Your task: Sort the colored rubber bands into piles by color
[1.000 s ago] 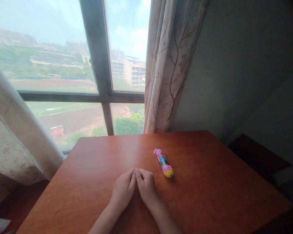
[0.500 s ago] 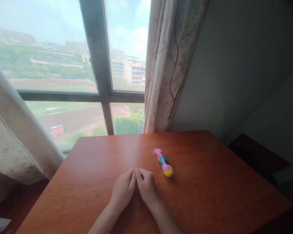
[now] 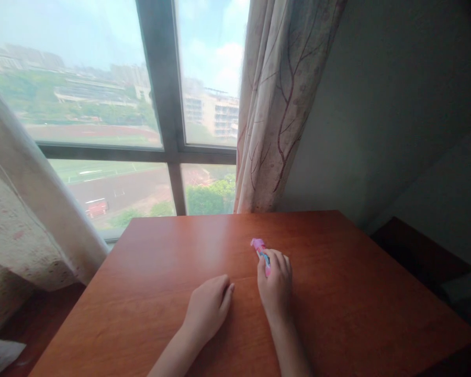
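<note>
A small colourful tube-shaped packet (image 3: 259, 248), pink with blue and yellow, lies on the reddish-brown wooden table (image 3: 337, 293). My right hand (image 3: 275, 283) covers its near end, fingers curled around it, so only the pink far end shows. My left hand (image 3: 207, 310) rests palm down on the table to the left, fingers together and stretched flat, holding nothing.
A large window (image 3: 102, 115) with a dark frame stands behind the table. Patterned curtains hang at the left (image 3: 19, 220) and at the right (image 3: 278, 104). A grey wall (image 3: 396, 104) is on the right, with a dark piece of furniture (image 3: 419, 246) below it.
My hands were touching at the fingertips in the table's middle. My right hand has moved right and forward onto the packet and closed on it. My left hand stayed roughly in place.
</note>
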